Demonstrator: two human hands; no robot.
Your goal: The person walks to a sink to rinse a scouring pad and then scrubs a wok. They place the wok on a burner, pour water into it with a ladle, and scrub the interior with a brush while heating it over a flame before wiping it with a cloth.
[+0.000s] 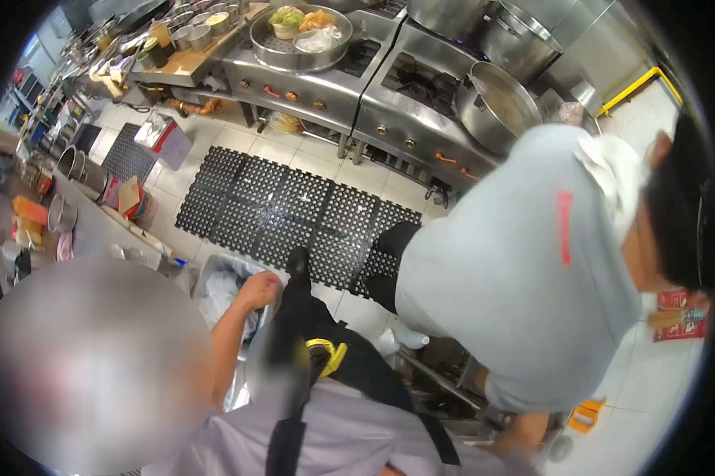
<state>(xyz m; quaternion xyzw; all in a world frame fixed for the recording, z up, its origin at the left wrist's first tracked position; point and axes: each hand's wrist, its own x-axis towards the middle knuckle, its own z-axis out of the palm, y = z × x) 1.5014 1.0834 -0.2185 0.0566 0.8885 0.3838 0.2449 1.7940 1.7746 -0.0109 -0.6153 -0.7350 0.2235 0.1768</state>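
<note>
My left hand [258,290] is beside the rim of a bin [256,268] lined with clear plastic [221,297]. Its fingers are curled in, and nothing shows in them. My right forearm [524,433] reaches to the lower right, but the hand is hidden behind a co-worker in a light grey shirt [508,278]. A black apron with a yellow item [329,358] at the waist covers my front.
Stoves [294,79] with large pots [496,107] line the back. Black perforated mats [286,208] lie on the tiled floor. A counter [95,222] runs along the left. The co-worker bends close on my right. A large blurred patch hides the lower left.
</note>
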